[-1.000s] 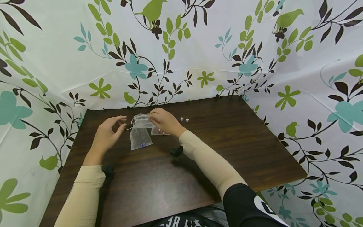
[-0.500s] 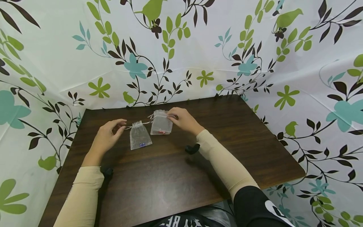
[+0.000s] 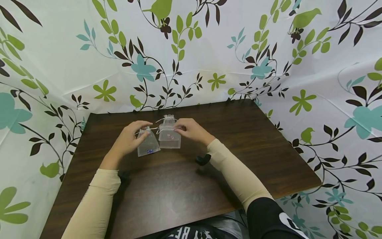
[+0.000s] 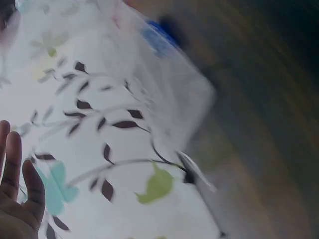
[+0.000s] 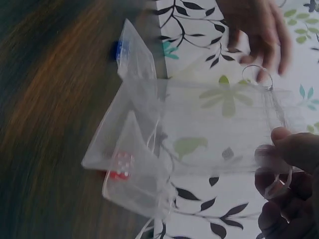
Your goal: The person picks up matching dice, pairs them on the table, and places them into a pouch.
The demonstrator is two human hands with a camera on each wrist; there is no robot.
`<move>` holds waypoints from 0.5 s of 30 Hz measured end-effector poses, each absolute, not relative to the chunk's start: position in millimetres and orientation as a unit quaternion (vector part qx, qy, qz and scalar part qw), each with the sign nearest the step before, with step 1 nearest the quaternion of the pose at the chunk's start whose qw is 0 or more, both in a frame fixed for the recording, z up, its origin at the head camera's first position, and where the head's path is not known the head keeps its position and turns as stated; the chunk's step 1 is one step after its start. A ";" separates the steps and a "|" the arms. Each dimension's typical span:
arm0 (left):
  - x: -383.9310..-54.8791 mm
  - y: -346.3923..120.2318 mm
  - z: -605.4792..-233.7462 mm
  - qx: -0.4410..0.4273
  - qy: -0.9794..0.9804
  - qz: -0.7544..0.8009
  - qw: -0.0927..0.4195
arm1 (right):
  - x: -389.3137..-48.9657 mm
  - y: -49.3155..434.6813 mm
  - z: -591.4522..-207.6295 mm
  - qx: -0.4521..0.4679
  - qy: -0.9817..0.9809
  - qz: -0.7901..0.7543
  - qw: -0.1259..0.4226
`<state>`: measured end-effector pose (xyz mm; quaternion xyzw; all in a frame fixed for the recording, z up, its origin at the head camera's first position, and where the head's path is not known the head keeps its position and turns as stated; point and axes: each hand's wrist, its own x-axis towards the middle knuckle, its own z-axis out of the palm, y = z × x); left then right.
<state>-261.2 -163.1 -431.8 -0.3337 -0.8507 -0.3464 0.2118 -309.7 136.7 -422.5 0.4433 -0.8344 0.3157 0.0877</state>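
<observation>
My right hand [image 3: 192, 130] pinches the gathered top of a sheer white drawstring pouch [image 5: 214, 124], which looks unfilled in the right wrist view. It hangs over a second sheer pouch [image 3: 168, 119] lying on the table; red dice [image 5: 121, 166] show through the mesh. To the left lies another pouch [image 3: 148, 144] with blue dice [image 3: 150, 151] at its bottom. Just above that pouch's neck is my left hand [image 3: 128, 137], thumb and fingers apart near a loose drawstring loop [image 5: 258, 74]. In the left wrist view the fingers look blurred and loosely extended.
The dark wood table [image 3: 238, 139] reaches back to a white cloth backdrop [image 3: 191, 49] printed with leaves, birds and flowers. A black wrist mount [image 3: 203, 160] sticks out under my right forearm. The two white dice seen earlier are out of sight near my right hand.
My right hand first moves rightward with the held pouch, which now hangs lower over the red-dice pouch. My left hand has moved right to the blue-dice pouch's neck.
</observation>
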 end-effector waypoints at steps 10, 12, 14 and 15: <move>-267.3 -136.1 -426.3 -0.379 -0.848 -0.317 0.192 | -300.7 120.5 -415.6 0.476 -0.828 0.276 0.108; -268.9 -134.9 -426.7 -0.384 -0.845 -0.319 0.190 | -300.2 119.5 -414.5 0.480 -0.826 0.275 0.112; -269.9 -133.8 -426.5 -0.389 -0.842 -0.320 0.193 | -300.2 118.9 -413.7 0.484 -0.825 0.268 0.118; -270.2 -133.4 -426.1 -0.391 -0.841 -0.316 0.200 | -300.5 118.9 -413.7 0.486 -0.825 0.261 0.123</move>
